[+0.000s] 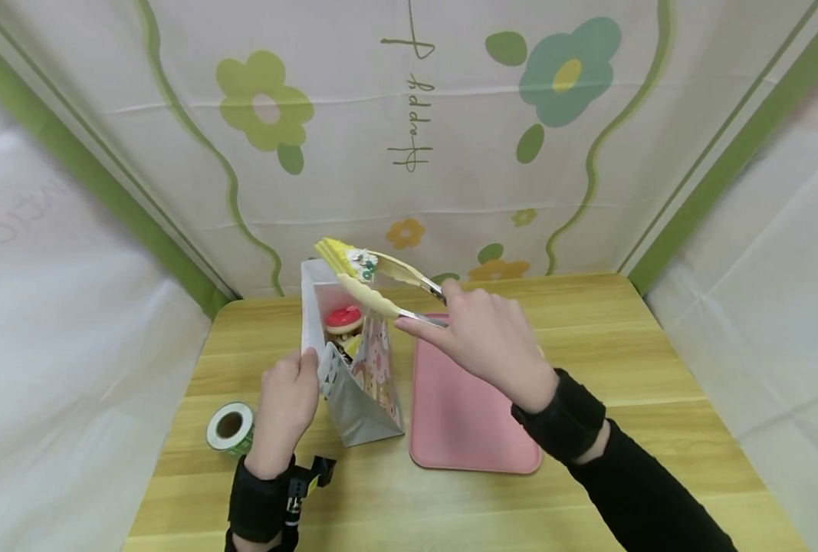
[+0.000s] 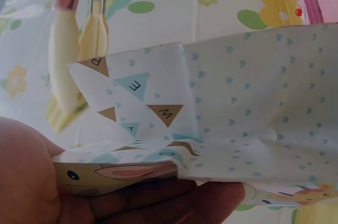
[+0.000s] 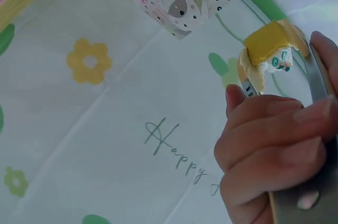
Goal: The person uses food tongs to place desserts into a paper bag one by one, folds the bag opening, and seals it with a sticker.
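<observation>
My right hand (image 1: 487, 337) grips a pair of tongs (image 1: 381, 299) with cream-coloured tips. Between those tips is a yellow toy cake piece (image 1: 336, 257) with a white, green-dotted top, held above the mouth of a paper bag (image 1: 367, 406). In the right wrist view the same cake piece (image 3: 268, 43) sits across both tong tips. The bag stands upright, printed with animals. My left hand (image 1: 289, 399) pinches its near left rim; in the left wrist view its fingers (image 2: 158, 203) lie under the paper. A red-topped toy pastry (image 1: 343, 318) shows inside; deeper contents are partly hidden.
A pink tray (image 1: 474, 429) lies right of the bag. At its edge in the left wrist view shows a pink-purple toy cake slice (image 2: 312, 10) with a red dot. Left of my left hand stands a sticker roll (image 1: 231, 426). A patterned cloth (image 1: 353, 176) hangs behind the table.
</observation>
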The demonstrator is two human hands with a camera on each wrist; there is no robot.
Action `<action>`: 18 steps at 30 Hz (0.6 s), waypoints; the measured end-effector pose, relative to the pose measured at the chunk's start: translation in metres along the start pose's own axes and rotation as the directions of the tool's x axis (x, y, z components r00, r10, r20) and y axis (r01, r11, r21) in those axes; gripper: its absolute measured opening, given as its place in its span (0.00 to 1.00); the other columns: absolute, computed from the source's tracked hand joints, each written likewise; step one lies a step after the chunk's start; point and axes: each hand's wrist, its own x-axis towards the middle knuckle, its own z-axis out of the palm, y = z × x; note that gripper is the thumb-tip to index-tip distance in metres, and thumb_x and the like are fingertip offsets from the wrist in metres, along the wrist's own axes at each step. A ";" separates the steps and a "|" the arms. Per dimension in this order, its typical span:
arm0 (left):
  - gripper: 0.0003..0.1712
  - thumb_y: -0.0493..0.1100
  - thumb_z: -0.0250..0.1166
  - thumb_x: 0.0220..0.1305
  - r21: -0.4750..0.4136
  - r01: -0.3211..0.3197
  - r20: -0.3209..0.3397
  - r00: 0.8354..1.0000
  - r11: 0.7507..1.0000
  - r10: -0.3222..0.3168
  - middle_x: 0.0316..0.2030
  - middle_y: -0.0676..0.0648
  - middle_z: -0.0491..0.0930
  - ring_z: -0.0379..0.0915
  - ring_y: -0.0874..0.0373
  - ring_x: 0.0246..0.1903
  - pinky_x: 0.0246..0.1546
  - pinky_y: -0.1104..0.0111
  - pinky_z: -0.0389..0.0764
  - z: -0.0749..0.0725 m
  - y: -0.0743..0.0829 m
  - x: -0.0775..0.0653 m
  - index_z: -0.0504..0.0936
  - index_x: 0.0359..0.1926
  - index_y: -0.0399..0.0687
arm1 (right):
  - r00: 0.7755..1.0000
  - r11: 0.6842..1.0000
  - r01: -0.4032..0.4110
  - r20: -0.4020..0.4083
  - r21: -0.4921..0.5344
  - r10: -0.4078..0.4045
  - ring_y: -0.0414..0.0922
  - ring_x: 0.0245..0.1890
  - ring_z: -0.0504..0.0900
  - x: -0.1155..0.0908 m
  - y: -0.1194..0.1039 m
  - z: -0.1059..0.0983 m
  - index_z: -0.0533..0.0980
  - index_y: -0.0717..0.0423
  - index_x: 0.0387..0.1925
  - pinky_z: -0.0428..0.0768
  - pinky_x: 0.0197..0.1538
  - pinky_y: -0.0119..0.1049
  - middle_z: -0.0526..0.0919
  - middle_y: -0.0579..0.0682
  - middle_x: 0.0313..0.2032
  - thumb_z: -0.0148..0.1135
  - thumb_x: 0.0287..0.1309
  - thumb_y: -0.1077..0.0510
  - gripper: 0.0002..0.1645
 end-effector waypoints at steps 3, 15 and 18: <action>0.23 0.47 0.43 0.79 -0.003 -0.003 -0.010 1.000 1.000 0.003 0.18 0.44 0.66 0.60 0.54 0.14 0.15 0.65 0.62 0.000 -0.001 0.000 0.78 0.34 0.37 | 0.997 0.990 0.075 -0.020 -0.120 -0.078 0.43 0.09 0.63 0.009 -0.003 -0.001 0.66 0.52 0.23 0.62 0.13 0.37 0.62 0.44 0.12 0.47 0.53 0.17 0.42; 0.23 0.47 0.43 0.79 -0.021 0.013 -0.007 1.000 1.000 -0.013 0.17 0.44 0.67 0.60 0.54 0.13 0.14 0.66 0.62 -0.001 -0.002 0.001 0.78 0.36 0.36 | 0.946 0.861 0.279 -0.033 -0.426 -0.323 0.39 0.09 0.56 0.036 -0.022 -0.012 0.62 0.52 0.14 0.56 0.14 0.33 0.55 0.43 0.12 0.54 0.57 0.23 0.40; 0.23 0.46 0.43 0.79 -0.019 0.007 -0.012 1.000 1.000 -0.007 0.17 0.44 0.67 0.60 0.54 0.13 0.14 0.66 0.62 -0.001 -0.003 0.000 0.78 0.35 0.36 | 0.934 0.834 0.318 -0.003 -0.451 -0.358 0.39 0.10 0.55 0.041 -0.031 -0.016 0.61 0.50 0.13 0.56 0.14 0.33 0.54 0.42 0.12 0.57 0.56 0.24 0.39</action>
